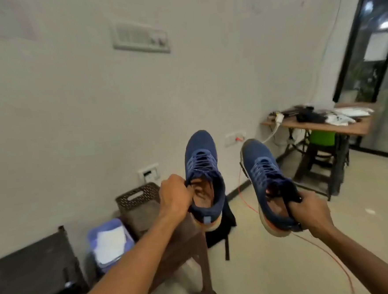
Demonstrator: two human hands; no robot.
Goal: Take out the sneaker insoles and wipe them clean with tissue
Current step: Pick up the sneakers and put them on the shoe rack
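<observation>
The left grip (176,199) curls round the collar of a blue sneaker (201,162), and the right grip (307,212) pinches the heel collar of the second sneaker (266,176). Both are held in the air, toes pointing away, a brown insole (203,199) inside each. Lower left, a tissue box (108,242) sits beside a brown stool (144,207).

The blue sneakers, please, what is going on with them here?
A person holds up two blue sneakers, one per grip. The left grip holds the left sneaker at its opening, the right grip holds the right sneaker by its heel collar. Brown insoles appear to lie inside both, not yet taken out. The white tissue sits untouched in a blue tub at lower left.
</observation>
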